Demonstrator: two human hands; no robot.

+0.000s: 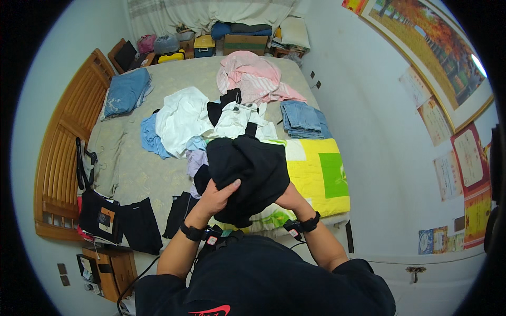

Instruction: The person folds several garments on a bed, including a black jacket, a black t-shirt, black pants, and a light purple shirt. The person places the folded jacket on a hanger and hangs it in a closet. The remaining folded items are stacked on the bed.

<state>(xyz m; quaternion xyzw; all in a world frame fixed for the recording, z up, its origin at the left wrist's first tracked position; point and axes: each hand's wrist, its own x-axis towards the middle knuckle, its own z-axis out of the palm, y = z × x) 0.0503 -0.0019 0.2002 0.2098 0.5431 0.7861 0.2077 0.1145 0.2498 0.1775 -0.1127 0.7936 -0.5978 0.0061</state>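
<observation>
A bunched black garment (pixel 249 170) is held up between my two hands, in front of my body. My left hand (pixel 217 195) grips its left side, with the thumb lying on top of the cloth. My right hand (pixel 290 196) holds its right side, and those fingers are partly hidden by the fabric. Behind it on the bed lie a white garment (pixel 182 118), a second white garment with dark marks (pixel 241 120) and a pale purple cloth (pixel 196 162). A yellow and green quilt (pixel 304 173) lies folded beneath and to the right.
Folded jeans (pixel 302 120) and a pink striped cloth (pixel 249 75) rest on the bed (pixel 154 173) farther back. Folded black clothes (pixel 140 225) lie at the near left, below the wooden headboard (pixel 75 130). A blue pillow (pixel 128 91) sits at the far left. A wooden bedside cabinet (pixel 114 272) stands nearby.
</observation>
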